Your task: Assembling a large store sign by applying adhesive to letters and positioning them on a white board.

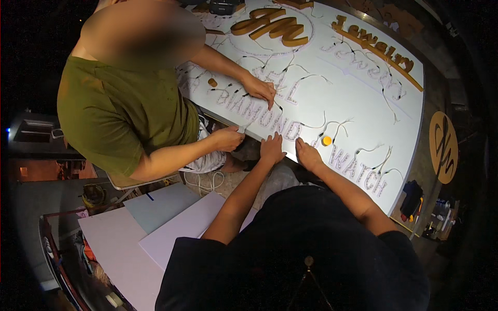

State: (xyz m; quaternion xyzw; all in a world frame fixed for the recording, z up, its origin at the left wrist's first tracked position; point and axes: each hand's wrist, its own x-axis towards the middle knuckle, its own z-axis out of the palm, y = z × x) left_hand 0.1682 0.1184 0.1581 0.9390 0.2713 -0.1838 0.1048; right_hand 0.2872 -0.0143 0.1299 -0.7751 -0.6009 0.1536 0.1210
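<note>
Left hand [272, 149]: loosely curled, at white tabletop [358, 116] edge | right hand [309, 154]: fingers bunched near letter [295, 129] | grasp: cannot tell

A white table [363, 129] is stretching toward the far right, catching the light, while darkness is filling the outer edges. At the near left, pale boards [116, 241] are overlapping; a chair [127, 181] is standing beyond them, and tan floor [239, 182] is showing beside it.
</note>
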